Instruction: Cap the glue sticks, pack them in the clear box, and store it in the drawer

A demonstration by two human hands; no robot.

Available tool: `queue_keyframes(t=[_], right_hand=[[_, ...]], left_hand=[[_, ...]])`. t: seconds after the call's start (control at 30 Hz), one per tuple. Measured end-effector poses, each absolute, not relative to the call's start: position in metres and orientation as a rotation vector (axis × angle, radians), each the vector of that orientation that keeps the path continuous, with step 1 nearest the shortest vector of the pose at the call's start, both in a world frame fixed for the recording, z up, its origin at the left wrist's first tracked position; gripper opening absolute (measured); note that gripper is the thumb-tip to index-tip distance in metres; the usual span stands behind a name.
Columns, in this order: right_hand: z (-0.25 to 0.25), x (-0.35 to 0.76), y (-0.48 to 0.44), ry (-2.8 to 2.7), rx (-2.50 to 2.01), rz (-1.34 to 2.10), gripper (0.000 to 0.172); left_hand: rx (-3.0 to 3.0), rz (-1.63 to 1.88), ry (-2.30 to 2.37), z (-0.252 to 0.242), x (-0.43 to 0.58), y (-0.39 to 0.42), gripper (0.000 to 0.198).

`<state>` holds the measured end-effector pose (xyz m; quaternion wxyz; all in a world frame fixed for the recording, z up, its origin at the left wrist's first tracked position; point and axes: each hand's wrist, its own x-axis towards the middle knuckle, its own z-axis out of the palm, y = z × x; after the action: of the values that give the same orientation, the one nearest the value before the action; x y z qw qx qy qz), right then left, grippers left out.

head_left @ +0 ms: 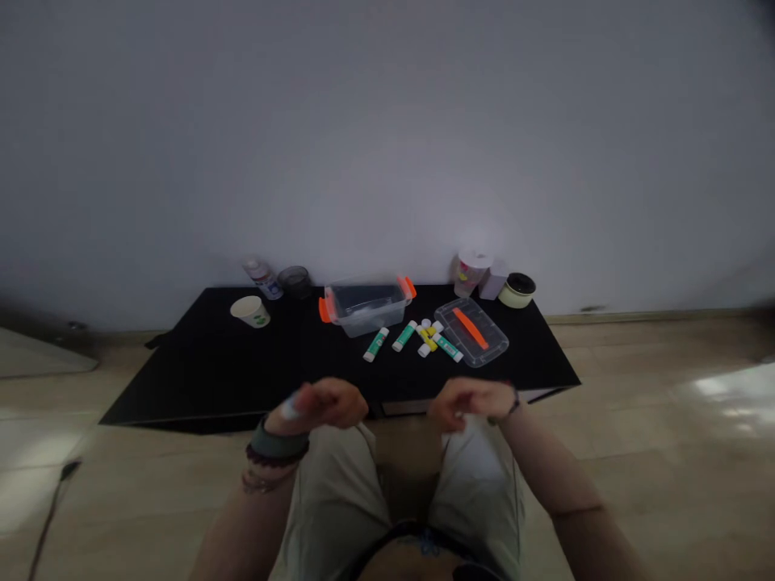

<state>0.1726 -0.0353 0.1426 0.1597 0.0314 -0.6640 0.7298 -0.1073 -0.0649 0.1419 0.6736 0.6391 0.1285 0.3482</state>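
Near the front edge of the black table, my left hand (332, 402) hovers loosely bent, slightly blurred, with a white wrap on one digit. Nothing shows in it. On the other side, my right hand (466, 400) is also held up, its fingers loosely curved and thumb apart, holding nothing visible. Beyond them lie a green-and-white glue stick (376, 344), a second glue stick (404, 336) and a third glue stick (448, 348). Yellow-and-white pieces (429, 336) lie crosswise beside the third. Behind stands a clear plastic box (370, 311) with orange latches, uncovered. Its clear lid (484, 343) with an orange handle lies flat at right.
On the left of the table (242, 371) are a paper cup (250, 311), a spray can (264, 279) and a dark round bowl (295, 282). At the back right stand a clear cup (470, 274), a white box (494, 280) and a cream pot (517, 292) with a black lid. A wall rises behind.
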Motion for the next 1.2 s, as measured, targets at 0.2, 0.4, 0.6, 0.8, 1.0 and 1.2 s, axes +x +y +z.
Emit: queue_keyframes(t=[0.2,0.4,0.6,0.8,1.0,1.2], right_hand=[[0.157,0.177,0.035,-1.156,-0.233,1.93,0.071],[0.073,0.178,0.082,-0.954,-0.654,2.242,0.071],[0.023,0.186,0.071,-0.986,-0.783,2.424,0.075],[0.033,0.185,0.08,-0.986,-0.722,2.363,0.076],[0.039,0.184,0.085,-0.974,-0.681,2.343,0.074],[0.036,0.183,0.084,-0.979,-0.707,2.361,0.074]], left_hand=[[0.83,1.156,0.456,0.162,-0.091,0.012,0.068],[0.495,0.94,0.612,0.086,-0.088,0.069,0.067],[0.477,0.74,0.624,0.037,-0.089,0.061,0.07],[0.525,0.736,0.625,0.04,-0.082,0.069,0.072],[0.512,0.772,0.588,0.046,-0.085,0.077,0.072],[0.52,0.781,0.603,0.043,-0.087,0.072,0.072]])
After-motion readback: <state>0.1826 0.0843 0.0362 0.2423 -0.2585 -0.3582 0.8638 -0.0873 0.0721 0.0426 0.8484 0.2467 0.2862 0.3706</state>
